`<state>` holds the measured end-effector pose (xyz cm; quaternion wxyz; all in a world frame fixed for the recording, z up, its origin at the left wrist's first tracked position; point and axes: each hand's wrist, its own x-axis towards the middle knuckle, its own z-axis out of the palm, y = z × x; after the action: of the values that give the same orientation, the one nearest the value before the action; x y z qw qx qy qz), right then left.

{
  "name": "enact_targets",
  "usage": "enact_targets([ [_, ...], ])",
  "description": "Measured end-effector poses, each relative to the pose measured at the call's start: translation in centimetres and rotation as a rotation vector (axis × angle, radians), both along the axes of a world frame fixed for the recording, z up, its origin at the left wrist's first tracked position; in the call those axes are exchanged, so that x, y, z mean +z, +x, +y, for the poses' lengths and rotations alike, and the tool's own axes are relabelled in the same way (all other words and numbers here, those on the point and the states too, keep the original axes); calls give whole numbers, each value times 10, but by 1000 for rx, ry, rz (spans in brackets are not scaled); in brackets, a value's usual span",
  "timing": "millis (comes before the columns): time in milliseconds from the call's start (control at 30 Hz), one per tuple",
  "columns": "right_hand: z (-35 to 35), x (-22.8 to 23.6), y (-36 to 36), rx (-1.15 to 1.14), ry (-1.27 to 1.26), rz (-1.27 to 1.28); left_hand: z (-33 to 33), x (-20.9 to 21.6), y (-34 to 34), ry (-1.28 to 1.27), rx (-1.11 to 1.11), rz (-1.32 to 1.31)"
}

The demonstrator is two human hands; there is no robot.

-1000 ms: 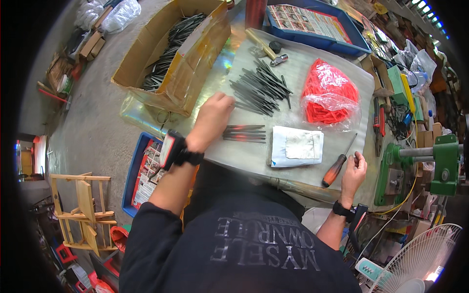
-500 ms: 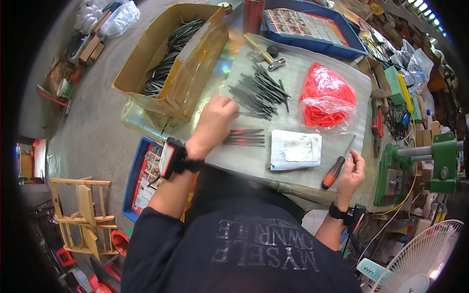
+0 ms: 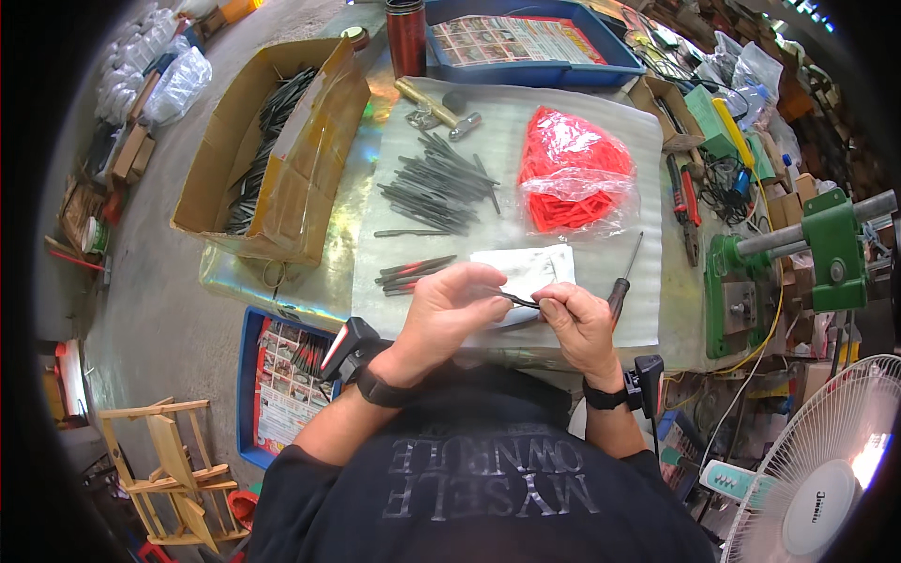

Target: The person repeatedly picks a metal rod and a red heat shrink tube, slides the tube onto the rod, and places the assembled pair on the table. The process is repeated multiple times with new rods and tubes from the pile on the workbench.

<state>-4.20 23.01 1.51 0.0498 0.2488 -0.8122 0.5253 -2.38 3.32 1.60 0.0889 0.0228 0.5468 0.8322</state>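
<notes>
Both hands pinch one thin dark metal rod (image 3: 519, 299) lying left-right between them: left hand (image 3: 449, 310) grasps one end, right hand (image 3: 580, 319) the other.

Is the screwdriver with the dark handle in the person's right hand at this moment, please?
No, the screwdriver lies on the table beside the right hand.

Cardboard box (image 3: 272, 159), red plastic bag (image 3: 568, 169), perhaps a hammer (image 3: 427, 101).
</notes>
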Motion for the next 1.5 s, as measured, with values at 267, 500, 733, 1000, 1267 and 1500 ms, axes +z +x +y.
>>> enact_targets([
  [267,11,-5,-19,-179,63,50,15,-11,-4,159,0,-106],
  [500,45,-28,-102,-542,619,344,2,-11,-3,147,-5,-143],
  [733,33,-40,-105,-632,845,358,-1,-15,-2,141,-64,-165],
  [1000,42,-22,-68,-580,551,253,0,-25,-4,233,-79,-119],
  [1267,5,4,-4,-255,16,-148,8,-15,-9,199,-34,-136],
  [1500,-19,6,8,14,12,-220,3,-17,-9,231,-18,-113],
])
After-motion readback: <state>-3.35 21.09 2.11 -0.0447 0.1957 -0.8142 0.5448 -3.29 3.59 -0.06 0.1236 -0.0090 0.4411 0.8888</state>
